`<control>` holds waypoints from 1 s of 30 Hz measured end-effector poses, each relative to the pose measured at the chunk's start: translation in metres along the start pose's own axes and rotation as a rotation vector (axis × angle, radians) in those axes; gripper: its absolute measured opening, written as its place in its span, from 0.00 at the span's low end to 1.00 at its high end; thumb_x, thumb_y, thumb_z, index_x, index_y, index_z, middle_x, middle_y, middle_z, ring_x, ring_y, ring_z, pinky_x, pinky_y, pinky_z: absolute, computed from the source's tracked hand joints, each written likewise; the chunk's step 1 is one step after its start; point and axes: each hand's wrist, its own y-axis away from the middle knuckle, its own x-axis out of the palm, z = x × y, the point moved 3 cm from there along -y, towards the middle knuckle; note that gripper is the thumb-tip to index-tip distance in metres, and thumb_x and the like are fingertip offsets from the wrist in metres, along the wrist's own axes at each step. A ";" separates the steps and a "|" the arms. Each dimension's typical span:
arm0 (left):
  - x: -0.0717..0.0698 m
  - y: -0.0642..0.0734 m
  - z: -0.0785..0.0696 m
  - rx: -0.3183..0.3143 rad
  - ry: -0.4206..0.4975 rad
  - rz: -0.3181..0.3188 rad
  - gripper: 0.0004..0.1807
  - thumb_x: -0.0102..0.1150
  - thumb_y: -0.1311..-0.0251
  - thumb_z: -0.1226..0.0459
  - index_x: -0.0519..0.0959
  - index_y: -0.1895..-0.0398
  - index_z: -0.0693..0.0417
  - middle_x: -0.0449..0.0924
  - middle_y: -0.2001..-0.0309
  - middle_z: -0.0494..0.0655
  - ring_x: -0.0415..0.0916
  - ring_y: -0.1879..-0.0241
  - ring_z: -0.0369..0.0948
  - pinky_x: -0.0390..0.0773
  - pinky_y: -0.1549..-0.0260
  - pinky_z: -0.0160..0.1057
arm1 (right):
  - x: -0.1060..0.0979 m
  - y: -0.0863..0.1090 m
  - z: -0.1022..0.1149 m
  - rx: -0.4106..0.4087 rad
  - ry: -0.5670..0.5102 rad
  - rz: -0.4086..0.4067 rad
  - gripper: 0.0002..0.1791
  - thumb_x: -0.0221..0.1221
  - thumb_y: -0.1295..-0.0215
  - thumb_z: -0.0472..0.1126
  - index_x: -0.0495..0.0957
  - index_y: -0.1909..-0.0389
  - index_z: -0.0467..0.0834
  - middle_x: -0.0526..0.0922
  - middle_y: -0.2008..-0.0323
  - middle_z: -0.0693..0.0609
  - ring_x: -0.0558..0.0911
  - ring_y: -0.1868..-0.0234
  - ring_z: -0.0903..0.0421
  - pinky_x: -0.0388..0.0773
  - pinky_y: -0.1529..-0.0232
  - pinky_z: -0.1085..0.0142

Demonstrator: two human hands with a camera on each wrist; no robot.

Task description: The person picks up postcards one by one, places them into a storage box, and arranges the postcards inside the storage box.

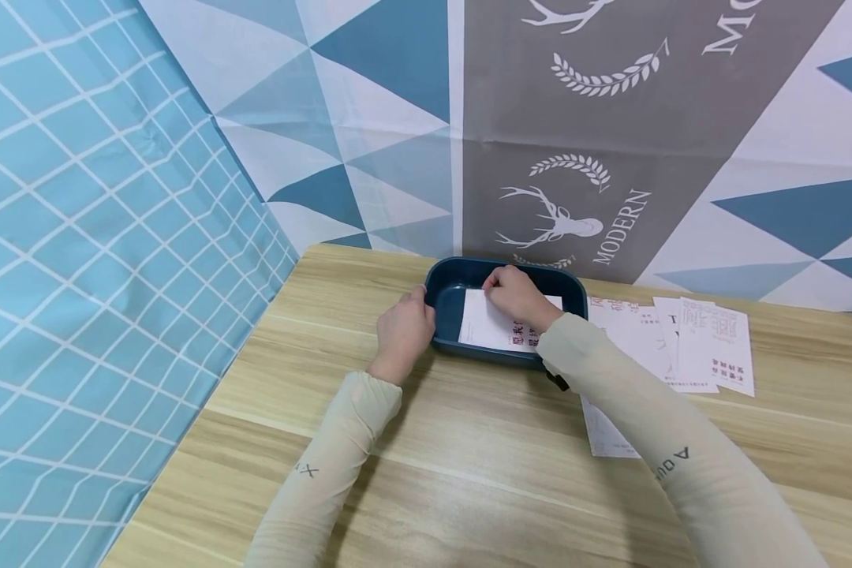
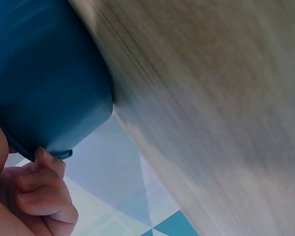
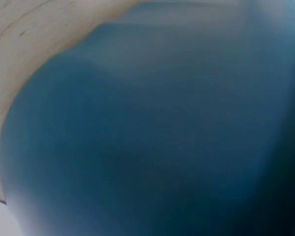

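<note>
A dark blue rectangular plastic bin [image 1: 449, 304] stands on the wooden table against the back wall. My left hand [image 1: 405, 327] grips the rim at its left end, fingers curled there; the left wrist view shows that hand [image 2: 42, 196] by the outer wall of the bin [image 2: 49, 83]. Inside the bin lies a white card [image 1: 484, 325] with dark red printed characters. My right hand [image 1: 517, 298] reaches over the front rim and pinches the card near its far edge, its forearm covering the bin's right front corner. Only the blurred blue bin wall [image 3: 137, 123] fills most of the right wrist view.
Several printed white cards [image 1: 727, 347] lie overlapping on the table to the right of the bin, partly under the right sleeve [image 1: 653, 418]. A patterned wall covering [image 1: 390, 118] rises behind the table [image 1: 468, 473], and a blue gridded sheet [image 1: 113, 276] borders the left.
</note>
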 end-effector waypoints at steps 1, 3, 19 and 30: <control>0.000 0.000 0.000 -0.002 -0.001 0.002 0.19 0.48 0.35 0.60 0.72 0.43 0.56 0.81 0.59 0.53 0.80 0.71 0.47 0.78 0.74 0.45 | 0.000 0.000 0.000 -0.002 0.002 0.002 0.14 0.44 0.34 0.38 0.76 0.57 0.36 0.71 0.50 0.42 0.68 0.52 0.47 0.67 0.46 0.55; 0.000 -0.001 0.000 -0.006 0.000 0.006 0.19 0.47 0.35 0.60 0.72 0.43 0.56 0.81 0.58 0.53 0.80 0.71 0.47 0.78 0.74 0.45 | 0.001 -0.001 0.000 -0.008 0.005 0.002 0.14 0.44 0.35 0.37 0.76 0.57 0.36 0.71 0.50 0.41 0.68 0.52 0.47 0.67 0.45 0.55; 0.002 -0.002 0.002 -0.004 0.002 -0.012 0.19 0.48 0.36 0.60 0.73 0.44 0.56 0.82 0.59 0.53 0.80 0.70 0.48 0.78 0.73 0.46 | 0.005 -0.001 -0.004 0.013 0.012 0.004 0.14 0.44 0.34 0.38 0.75 0.57 0.36 0.71 0.52 0.42 0.68 0.55 0.47 0.68 0.49 0.57; 0.002 -0.001 0.001 -0.010 0.002 0.003 0.19 0.47 0.35 0.60 0.72 0.44 0.56 0.81 0.58 0.53 0.81 0.68 0.48 0.78 0.72 0.46 | 0.008 0.000 -0.006 0.009 0.005 0.014 0.14 0.43 0.34 0.38 0.74 0.57 0.36 0.71 0.51 0.42 0.68 0.55 0.48 0.68 0.50 0.57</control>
